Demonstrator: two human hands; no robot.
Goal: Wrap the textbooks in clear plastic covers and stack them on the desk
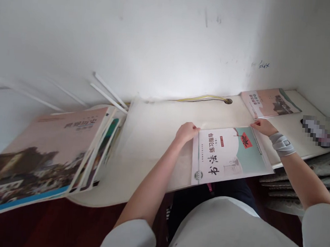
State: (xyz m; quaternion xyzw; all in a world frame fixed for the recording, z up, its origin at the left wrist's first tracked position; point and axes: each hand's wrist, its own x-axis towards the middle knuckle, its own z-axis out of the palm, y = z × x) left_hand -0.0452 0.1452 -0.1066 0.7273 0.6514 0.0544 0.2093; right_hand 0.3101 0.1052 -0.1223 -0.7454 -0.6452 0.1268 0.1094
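A calligraphy workbook (227,158) with a white and pale green cover lies sideways before me, its near edge close to the table's front edge. My left hand (187,133) pinches its far left corner between thumb and fingers. At the far right corner, my right hand (263,127) is closed in a pinch on the same workbook; a grey band wraps that wrist. Just beyond the right hand, a pink and green history textbook (270,103) rests flat near the wall.
On the left stands a stack of textbooks (65,131), a pink one on top. A phone (318,131), partly blurred out, lies at the right of the white table (149,145). Yellow and black cables (203,98) run along the wall to a round hole. Patterned folded cloth (322,168) sits lower right.
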